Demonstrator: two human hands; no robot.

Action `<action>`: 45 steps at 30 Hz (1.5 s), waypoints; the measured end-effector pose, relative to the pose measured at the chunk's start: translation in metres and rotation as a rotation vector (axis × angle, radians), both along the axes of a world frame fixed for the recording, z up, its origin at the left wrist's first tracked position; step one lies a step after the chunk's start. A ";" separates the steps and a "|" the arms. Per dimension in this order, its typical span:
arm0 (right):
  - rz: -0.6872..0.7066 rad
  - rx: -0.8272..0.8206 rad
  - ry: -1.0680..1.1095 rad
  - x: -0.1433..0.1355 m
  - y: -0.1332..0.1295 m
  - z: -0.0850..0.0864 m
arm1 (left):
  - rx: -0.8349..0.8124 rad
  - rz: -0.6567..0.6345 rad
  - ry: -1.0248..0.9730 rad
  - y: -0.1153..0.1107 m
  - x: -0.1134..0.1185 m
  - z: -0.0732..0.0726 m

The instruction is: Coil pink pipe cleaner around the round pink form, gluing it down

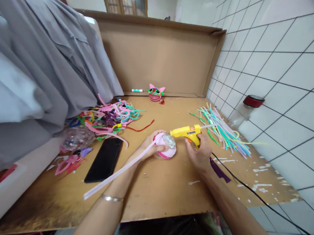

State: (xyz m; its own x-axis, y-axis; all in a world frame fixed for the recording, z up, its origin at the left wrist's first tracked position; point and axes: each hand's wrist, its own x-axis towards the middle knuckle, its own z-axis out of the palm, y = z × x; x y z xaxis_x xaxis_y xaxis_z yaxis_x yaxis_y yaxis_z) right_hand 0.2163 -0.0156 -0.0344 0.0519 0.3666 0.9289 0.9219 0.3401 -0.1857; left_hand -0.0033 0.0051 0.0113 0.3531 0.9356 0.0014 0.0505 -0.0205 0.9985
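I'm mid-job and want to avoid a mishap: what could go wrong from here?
The glue gun's nozzle sits close to the left hand's fingers, so a slip might burn them if it is hot. The black cord runs off the table's edge and could snag. The pale strip trails over the left forearm and may get tugged.

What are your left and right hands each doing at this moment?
Left hand: closed on the pink-banded round piece.
Right hand: closed around the yellow glue gun.
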 end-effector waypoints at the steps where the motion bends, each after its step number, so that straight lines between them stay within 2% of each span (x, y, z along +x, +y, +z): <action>1: 0.007 0.008 -0.004 0.000 0.000 0.000 | -0.002 0.000 -0.004 0.000 0.000 0.000; 21: 0.054 -0.068 0.046 0.000 0.000 -0.002 | 0.059 -0.023 0.012 0.009 -0.002 -0.014; 31: -0.096 -0.137 0.351 0.010 0.008 0.001 | 0.086 -0.086 0.101 0.005 -0.007 -0.007; 35: -0.141 -0.165 0.329 0.027 0.016 -0.001 | 0.100 -0.096 0.120 0.005 -0.008 -0.006; 40: -0.256 -0.336 0.334 0.052 0.031 -0.016 | 0.101 -0.119 0.128 0.004 -0.008 -0.004; 45: -0.384 -0.488 0.179 0.060 0.037 -0.024 | 0.111 -0.118 0.103 0.005 -0.006 -0.009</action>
